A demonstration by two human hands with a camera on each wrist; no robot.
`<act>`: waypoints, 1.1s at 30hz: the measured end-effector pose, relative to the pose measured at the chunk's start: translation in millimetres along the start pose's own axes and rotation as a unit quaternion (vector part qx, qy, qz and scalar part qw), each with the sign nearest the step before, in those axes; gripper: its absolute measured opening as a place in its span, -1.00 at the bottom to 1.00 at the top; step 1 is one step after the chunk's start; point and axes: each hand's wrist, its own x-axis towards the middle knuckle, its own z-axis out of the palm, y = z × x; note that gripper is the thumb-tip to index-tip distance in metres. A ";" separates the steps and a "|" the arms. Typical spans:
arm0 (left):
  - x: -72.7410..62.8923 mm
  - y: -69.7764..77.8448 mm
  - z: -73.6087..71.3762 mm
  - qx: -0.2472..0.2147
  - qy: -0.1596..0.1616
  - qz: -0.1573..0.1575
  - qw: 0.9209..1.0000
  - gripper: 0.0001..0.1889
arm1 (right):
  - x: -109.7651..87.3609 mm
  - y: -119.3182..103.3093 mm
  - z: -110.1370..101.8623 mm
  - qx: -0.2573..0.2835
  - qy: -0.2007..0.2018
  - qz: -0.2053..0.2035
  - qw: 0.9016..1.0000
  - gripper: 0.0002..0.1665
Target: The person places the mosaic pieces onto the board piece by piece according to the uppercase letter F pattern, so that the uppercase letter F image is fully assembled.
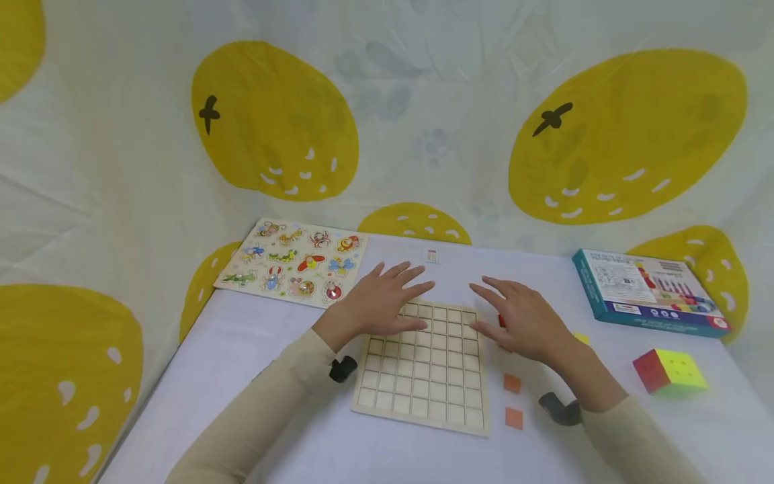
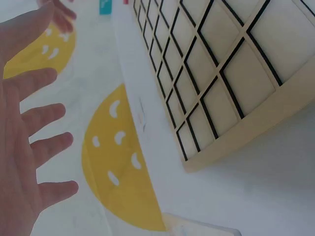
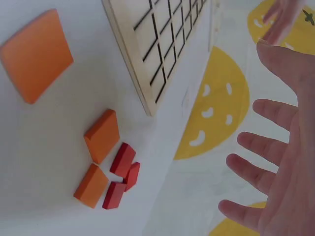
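A wooden grid board (image 1: 421, 376) with square recesses lies in the middle of the white table. My left hand (image 1: 387, 299) hovers over its far left part with fingers spread, holding nothing. Over the far right corner is my right hand (image 1: 525, 316), its fingers also spread and nothing in them. In the right wrist view, orange square tiles (image 3: 39, 56) and several small red tiles (image 3: 122, 159) lie beside the board. Two orange tiles (image 1: 513, 418) show at the board's right side in the head view, while my right hand partly covers the red ones (image 1: 502, 321).
An insect picture puzzle board (image 1: 290, 262) lies at the back left. On the right are a teal-edged box (image 1: 653, 292) and a coloured cube (image 1: 670, 372). A small printed card (image 1: 432, 256) lies behind the grid board. A fruit-patterned cloth (image 1: 435, 134) hangs behind the table.
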 end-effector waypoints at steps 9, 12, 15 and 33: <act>-20.2 -8.9 -7.3 -0.039 0.031 -0.023 0.999 -0.20 | -6.6 20.8 -18.8 0.064 -0.020 0.066 0.996 -0.17; -28.8 -9.9 -7.8 -0.056 0.041 -0.033 0.997 -0.19 | -9.2 30.9 -17.3 0.084 -0.027 0.085 0.992 -0.19; -38.4 -10.4 -6.8 -0.077 0.051 -0.043 0.995 -0.20 | -10.9 39.5 -11.3 0.105 -0.033 0.097 0.989 -0.22; -88.4 -12.3 29.2 -0.169 0.017 -0.116 0.979 -0.21 | -7.2 62.0 43.1 0.140 -0.057 0.122 0.981 -0.53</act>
